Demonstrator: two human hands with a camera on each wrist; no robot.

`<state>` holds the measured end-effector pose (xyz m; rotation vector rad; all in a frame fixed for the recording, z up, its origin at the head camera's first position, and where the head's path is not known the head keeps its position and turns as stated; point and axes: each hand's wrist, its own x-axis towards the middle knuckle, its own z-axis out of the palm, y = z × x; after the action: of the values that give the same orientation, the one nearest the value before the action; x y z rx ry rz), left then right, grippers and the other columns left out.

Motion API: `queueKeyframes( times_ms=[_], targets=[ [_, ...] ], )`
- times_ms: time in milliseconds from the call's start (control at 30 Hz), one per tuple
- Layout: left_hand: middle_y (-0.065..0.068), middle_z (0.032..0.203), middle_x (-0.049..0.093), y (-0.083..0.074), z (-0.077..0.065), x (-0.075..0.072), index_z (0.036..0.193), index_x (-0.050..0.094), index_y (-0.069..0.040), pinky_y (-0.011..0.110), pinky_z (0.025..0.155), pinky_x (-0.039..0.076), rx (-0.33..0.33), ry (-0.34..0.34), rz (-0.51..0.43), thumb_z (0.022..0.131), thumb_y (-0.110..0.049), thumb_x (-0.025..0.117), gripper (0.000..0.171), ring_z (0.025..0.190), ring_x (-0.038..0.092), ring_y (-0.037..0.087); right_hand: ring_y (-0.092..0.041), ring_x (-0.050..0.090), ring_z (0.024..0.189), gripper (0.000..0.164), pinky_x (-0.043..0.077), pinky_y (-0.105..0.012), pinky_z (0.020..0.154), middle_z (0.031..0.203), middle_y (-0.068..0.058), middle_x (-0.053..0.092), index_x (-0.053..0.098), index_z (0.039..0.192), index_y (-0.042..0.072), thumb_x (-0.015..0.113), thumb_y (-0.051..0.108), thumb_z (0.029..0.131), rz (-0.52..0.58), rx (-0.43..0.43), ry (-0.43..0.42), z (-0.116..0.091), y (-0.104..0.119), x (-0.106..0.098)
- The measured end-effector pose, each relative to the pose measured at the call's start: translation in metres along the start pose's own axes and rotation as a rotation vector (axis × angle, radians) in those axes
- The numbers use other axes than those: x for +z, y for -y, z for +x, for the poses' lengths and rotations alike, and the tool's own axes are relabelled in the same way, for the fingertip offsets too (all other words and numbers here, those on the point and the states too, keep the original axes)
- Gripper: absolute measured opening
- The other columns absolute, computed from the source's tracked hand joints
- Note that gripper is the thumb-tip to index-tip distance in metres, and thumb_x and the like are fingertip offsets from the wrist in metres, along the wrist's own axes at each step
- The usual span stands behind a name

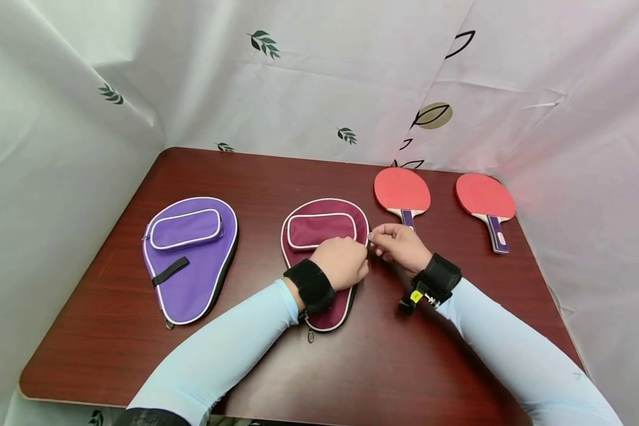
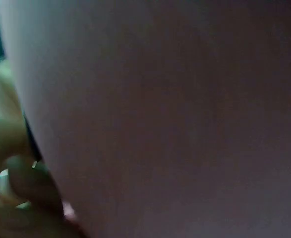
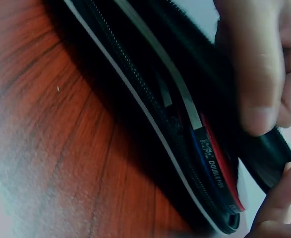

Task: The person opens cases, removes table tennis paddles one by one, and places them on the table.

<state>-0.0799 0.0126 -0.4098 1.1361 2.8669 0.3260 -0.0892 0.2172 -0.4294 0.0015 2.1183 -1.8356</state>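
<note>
A maroon table-tennis bat case (image 1: 322, 228) with white piping lies on the table, partly covered by my left hand (image 1: 341, 263). That hand's fingers curl over the case's right edge, the thumb against its dark side. Just beyond, my right hand (image 1: 402, 245) pinches the same edge between thumb and fingertips. In the right wrist view the zip (image 3: 120, 54) is undone and the side gapes. A bat (image 3: 212, 168) shows inside, with red rubber and a "DOUBLE FISH" edge band. A dark blurred surface fills most of the left wrist view, with fingers (image 2: 16, 183) at its left.
A purple bat case (image 1: 191, 284) with a black strap lies to the left. Two red bats, a nearer one (image 1: 402, 189) and another (image 1: 484, 195) at the far right, lie on the brown table (image 1: 277, 378). White curtains (image 1: 309, 89) hang behind and beside it.
</note>
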Motion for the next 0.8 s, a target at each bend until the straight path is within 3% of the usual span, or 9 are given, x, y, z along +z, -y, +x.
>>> queueKeyframes(
  times_ms=[200, 300, 533, 800],
  targets=[
    [-0.009, 0.057, 0.051, 0.025, 0.001, 0.020, 0.066, 0.055, -0.024, 0.034, 0.055, 0.045, -0.025, -0.132, -0.311, 0.103, -0.028, 0.063, 0.037, 0.054, 0.053, 0.011, -0.011, 0.065, 0.071, 0.024, 0.057, -0.024, 0.066, 0.089, -0.009, 0.072, 0.069, 0.113, -0.013, 0.065, 0.011, 0.111, -0.038, -0.109, -0.025, -0.003, -0.001, -0.001],
    [-0.012, 0.055, 0.045, 0.029, -0.006, 0.022, 0.066, 0.053, -0.025, 0.031, 0.052, 0.039, -0.025, -0.223, -0.418, 0.102, -0.026, 0.061, 0.038, 0.052, 0.046, 0.007, -0.012, 0.066, 0.068, 0.022, 0.054, -0.024, 0.061, 0.088, -0.015, 0.073, 0.069, 0.112, -0.014, 0.068, 0.007, 0.109, -0.106, -0.143, -0.017, -0.006, -0.006, -0.001],
    [-0.012, 0.057, 0.053, 0.020, -0.046, -0.026, 0.068, 0.061, -0.020, 0.027, 0.052, 0.039, -0.098, -0.299, -0.611, 0.105, -0.018, 0.062, 0.037, 0.054, 0.052, 0.008, -0.025, 0.072, 0.067, 0.011, 0.050, -0.029, 0.051, 0.081, -0.014, 0.075, 0.074, 0.106, -0.007, 0.070, 0.003, 0.106, -0.258, -0.193, 0.067, -0.016, -0.013, 0.005],
    [-0.017, 0.058, 0.059, 0.029, -0.077, -0.039, 0.066, 0.064, -0.022, 0.028, 0.047, 0.039, -0.120, -0.373, -0.699, 0.106, -0.017, 0.064, 0.041, 0.052, 0.054, 0.006, -0.028, 0.072, 0.063, 0.012, 0.056, -0.031, 0.052, 0.074, -0.004, 0.075, 0.079, 0.102, 0.002, 0.076, 0.012, 0.105, -0.405, -0.193, 0.106, -0.027, -0.012, 0.024]
  ],
)
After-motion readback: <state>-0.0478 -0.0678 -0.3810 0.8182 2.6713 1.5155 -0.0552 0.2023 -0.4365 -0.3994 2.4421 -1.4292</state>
